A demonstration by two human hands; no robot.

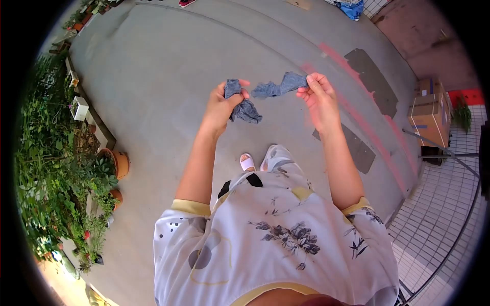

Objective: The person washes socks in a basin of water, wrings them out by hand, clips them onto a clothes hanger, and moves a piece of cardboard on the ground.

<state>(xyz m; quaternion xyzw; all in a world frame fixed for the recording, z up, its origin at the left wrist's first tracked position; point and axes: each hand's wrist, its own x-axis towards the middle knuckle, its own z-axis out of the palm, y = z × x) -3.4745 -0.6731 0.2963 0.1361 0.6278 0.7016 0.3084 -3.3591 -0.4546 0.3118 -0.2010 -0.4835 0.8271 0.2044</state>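
My left hand (219,109) is closed around a crumpled grey-blue sock (247,111); part of it sticks out above the thumb and the rest droops below. A second sock (279,87) of the same colour stretches sideways from my right hand (322,99), pinched at one end between thumb and fingers. Its loose end points toward my left hand, with a small gap between the two socks. Both are held up in front of me, above the grey floor (168,76).
Leafy plants (56,168) and an orange pot (121,164) line the left side. On the right stand cardboard boxes (430,115), a metal rack frame (462,224) and a white tiled surface (434,204). Dark patches (371,81) and pinkish stripes mark the floor.
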